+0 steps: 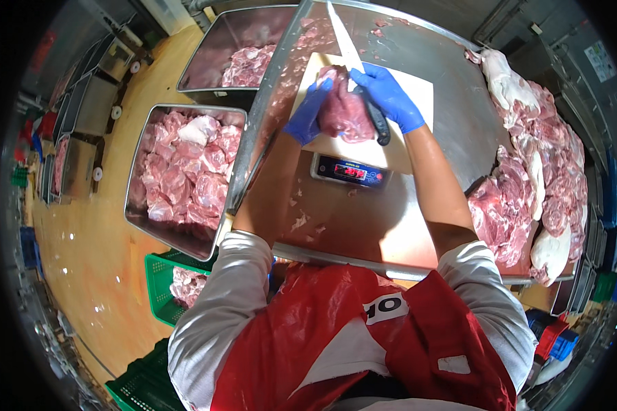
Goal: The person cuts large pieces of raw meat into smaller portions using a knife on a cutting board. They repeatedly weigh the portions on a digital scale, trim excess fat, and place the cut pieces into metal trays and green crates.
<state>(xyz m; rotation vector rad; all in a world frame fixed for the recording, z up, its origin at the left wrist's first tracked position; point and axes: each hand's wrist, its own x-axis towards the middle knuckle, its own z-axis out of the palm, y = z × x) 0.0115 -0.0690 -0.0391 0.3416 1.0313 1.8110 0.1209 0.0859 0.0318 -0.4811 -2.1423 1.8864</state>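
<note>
A dark red piece of raw meat (344,113) lies on a white cutting board (404,147) that rests on a digital scale (349,171). My left hand (307,113), in a blue glove, grips the meat's left side. In its own blue glove, my right hand (389,96) is shut on the black handle of a long knife (343,38). The blade points away from me, past the far end of the meat.
A steel table (363,226) carries a long heap of raw meat cuts (535,171) along its right side. Left of the table stand two steel trays of meat pieces (185,171) (243,65). A green crate (161,284) with meat sits on the wooden floor.
</note>
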